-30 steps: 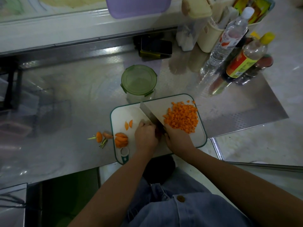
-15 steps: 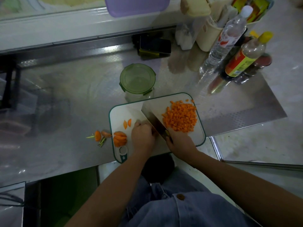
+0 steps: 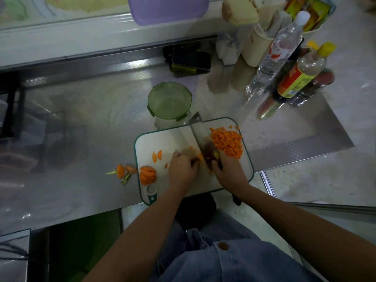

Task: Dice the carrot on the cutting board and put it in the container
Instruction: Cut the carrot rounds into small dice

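Dim, greenish light; the steel table [image 3: 91, 139] throws pale glare near its far edge. Wide-angle bending curves the frame edges, and the knife blade [image 3: 199, 135] blurs.

Two hands [image 3: 183, 169] [image 3: 230, 173], one knife [image 3: 198, 135], one cutting board [image 3: 162, 139], one lidded container [image 3: 169, 101], one diced-carrot pile [image 3: 227, 142].

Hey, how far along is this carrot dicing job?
Done: a pile of dice on the right of the board. In hand: the right hand grips the knife, the left hand holds a piece at the blade. Left: the slices stacked at the board's left, then everything into the container, whose lid is still on.
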The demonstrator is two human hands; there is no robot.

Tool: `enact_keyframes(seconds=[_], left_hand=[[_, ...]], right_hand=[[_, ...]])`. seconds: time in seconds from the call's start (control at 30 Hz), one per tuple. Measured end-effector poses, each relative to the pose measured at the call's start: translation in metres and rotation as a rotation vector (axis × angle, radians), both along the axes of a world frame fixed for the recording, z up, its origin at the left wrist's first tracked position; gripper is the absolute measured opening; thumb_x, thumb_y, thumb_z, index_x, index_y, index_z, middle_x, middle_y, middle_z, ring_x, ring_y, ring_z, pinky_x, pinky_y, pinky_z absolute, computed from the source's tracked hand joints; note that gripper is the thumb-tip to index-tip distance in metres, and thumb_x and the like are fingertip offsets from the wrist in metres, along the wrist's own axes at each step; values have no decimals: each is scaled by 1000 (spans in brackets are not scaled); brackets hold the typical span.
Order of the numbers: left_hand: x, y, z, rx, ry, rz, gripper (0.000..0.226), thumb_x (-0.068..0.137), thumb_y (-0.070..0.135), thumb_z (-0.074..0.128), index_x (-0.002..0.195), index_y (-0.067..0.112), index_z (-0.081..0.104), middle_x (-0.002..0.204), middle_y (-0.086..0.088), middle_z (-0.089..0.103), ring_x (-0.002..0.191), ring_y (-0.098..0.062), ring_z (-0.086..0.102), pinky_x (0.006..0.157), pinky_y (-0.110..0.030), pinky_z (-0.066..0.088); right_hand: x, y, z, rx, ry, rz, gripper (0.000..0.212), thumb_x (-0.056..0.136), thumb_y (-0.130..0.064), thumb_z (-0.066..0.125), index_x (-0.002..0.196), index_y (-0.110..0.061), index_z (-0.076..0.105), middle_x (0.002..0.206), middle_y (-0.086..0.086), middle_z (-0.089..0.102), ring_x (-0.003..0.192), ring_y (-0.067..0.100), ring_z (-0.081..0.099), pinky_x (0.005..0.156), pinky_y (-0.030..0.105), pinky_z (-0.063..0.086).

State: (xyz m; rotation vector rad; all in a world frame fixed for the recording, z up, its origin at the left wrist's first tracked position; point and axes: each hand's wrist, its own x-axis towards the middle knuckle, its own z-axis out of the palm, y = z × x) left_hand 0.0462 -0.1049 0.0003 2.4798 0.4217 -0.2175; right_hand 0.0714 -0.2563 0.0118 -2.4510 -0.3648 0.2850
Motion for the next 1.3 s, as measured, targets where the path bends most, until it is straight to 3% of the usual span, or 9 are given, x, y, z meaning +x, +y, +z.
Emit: enact_keyframes(seconds=[0.1, 0.23, 0.47, 0.7, 0.87, 0.93, 1.0, 1.17, 1.3], left_hand=[[-2, 6, 5, -4, -65, 87, 18, 84, 22, 57, 94, 16, 71, 84, -11, 63, 97, -25, 52, 70, -33, 42], [-13, 28, 9, 164, -110, 53, 10, 81, 17, 59, 82, 11, 67, 75, -11, 63, 87, -31, 51, 70, -38, 41], [-33, 54, 9, 372, -71, 49, 26, 73, 27, 49, 87, 11, 64, 81, -12, 61, 85, -34, 51, 71, -41, 45], [-40, 56, 10, 332, -73, -24, 31, 65, 16, 75, 95, 16, 69, 93, -11, 60, 87, -35, 53, 71, -42, 48], [-27, 49, 10, 396, -120, -203, 21, 56, 16, 82, 74, 23, 76, 69, -2, 62, 75, -27, 57, 64, -30, 47], [-21, 46, 11, 394, -89, -177, 9, 73, 22, 72, 80, 21, 77, 77, -3, 66, 87, -27, 53, 75, -31, 43], [-17, 40, 9, 388, 1, -139, 20, 85, 31, 60, 91, 20, 75, 89, -5, 68, 101, -26, 49, 84, -33, 39], [-12, 31, -1, 373, 96, -25, 28, 89, 41, 57, 96, 20, 74, 98, -7, 68, 115, -29, 47, 92, -35, 39], [-14, 33, -6, 328, 94, 33, 27, 89, 40, 56, 89, 20, 74, 96, -8, 69, 116, -30, 47, 95, -36, 38]], right_hand=[[-5, 5, -3, 33, 30, 2, 6, 93, -16, 53, 92, -11, 50, 70, 7, 55, 65, 26, 54, 60, 41, 43], [-20, 16, -8, -6, 102, 130, 26, 94, -17, 52, 116, -3, 54, 71, 6, 53, 63, 24, 51, 57, 35, 38], [-10, 3, -12, 34, 113, -51, 12, 93, -15, 53, 87, -6, 49, 66, 6, 47, 62, 22, 48, 58, 37, 35], [-13, 10, -11, 34, 131, 25, 17, 92, -18, 54, 83, -3, 51, 62, 8, 49, 59, 26, 50, 56, 37, 36], [-16, 13, -11, 39, 140, -34, 14, 90, -15, 55, 80, -9, 48, 63, 6, 49, 61, 26, 51, 57, 38, 37], [-16, 11, -6, 43, 132, -28, 10, 90, -14, 54, 83, -9, 50, 64, 7, 51, 61, 25, 52, 58, 40, 41], [-18, 11, -1, 23, 98, 9, 10, 91, -15, 54, 93, -5, 55, 68, 8, 55, 64, 27, 54, 60, 41, 43], [-24, 17, 4, -76, 49, 139, 24, 92, -17, 52, 113, -5, 54, 78, 12, 60, 72, 30, 59, 61, 35, 41], [-25, 24, 3, -143, 50, 215, 18, 95, -19, 48, 108, -7, 51, 79, 12, 60, 69, 28, 59, 56, 37, 44]])
